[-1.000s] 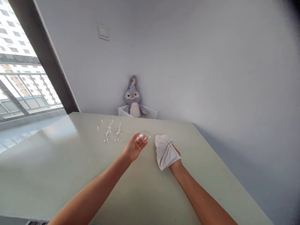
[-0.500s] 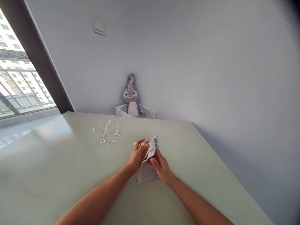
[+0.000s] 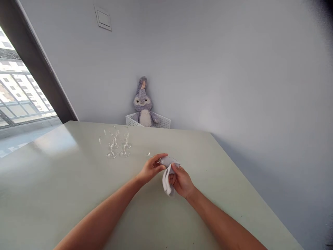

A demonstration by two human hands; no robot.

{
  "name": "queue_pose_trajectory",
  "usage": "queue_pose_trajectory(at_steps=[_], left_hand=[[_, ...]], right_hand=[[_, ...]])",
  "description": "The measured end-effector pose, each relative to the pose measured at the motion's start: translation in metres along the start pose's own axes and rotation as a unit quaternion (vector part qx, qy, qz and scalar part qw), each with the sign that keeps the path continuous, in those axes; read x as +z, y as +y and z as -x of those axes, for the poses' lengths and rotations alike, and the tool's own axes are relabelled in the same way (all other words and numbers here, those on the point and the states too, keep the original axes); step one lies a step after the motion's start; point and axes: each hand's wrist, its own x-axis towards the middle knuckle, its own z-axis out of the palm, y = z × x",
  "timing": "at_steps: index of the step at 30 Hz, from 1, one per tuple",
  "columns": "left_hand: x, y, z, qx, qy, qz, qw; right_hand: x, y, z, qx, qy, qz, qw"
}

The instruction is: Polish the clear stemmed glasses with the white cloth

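My left hand (image 3: 151,169) is closed around a clear stemmed wine glass (image 3: 167,160), held tilted nearly on its side, its foot pointing away to the left. My right hand (image 3: 183,181) pinches a pale grey cloth (image 3: 166,181) between thumb and fingers. Part of the cloth lies against the rim end of the bowl and the rest hangs down in a fold. Whether cloth reaches inside the bowl I cannot tell. Left of my hands, several similar wine glasses (image 3: 124,152) stand upright in a close group.
A pale green-white table (image 3: 85,180) carries everything. Behind its far edge, a purple plush toy (image 3: 145,116) sits in a white perforated basket (image 3: 164,122) against the wall. A window (image 3: 22,92) with a railing outside is at the left.
The cloth, earlier spread broadly and covering much of the glass, is now gathered in my right hand at the rim end. More of the bowl shows. The view has shifted slightly.
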Motion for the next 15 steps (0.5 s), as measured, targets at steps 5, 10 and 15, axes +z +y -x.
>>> queue_pose_trajectory(at_steps=[5, 10, 15], left_hand=[[0.004, -0.001, -0.001, -0.103, 0.042, 0.044, 0.993], [0.012, 0.01, 0.001, -0.035, 0.056, 0.06, 0.996], [0.011, 0.013, 0.0, -0.01, 0.079, 0.022, 0.997]], right_hand=[[-0.002, 0.005, 0.009, -0.179, 0.006, 0.453, 0.873], [-0.004, -0.011, 0.0, -0.062, 0.048, 0.199, 0.977], [0.003, -0.008, 0.0, -0.035, 0.042, 0.076, 0.996]])
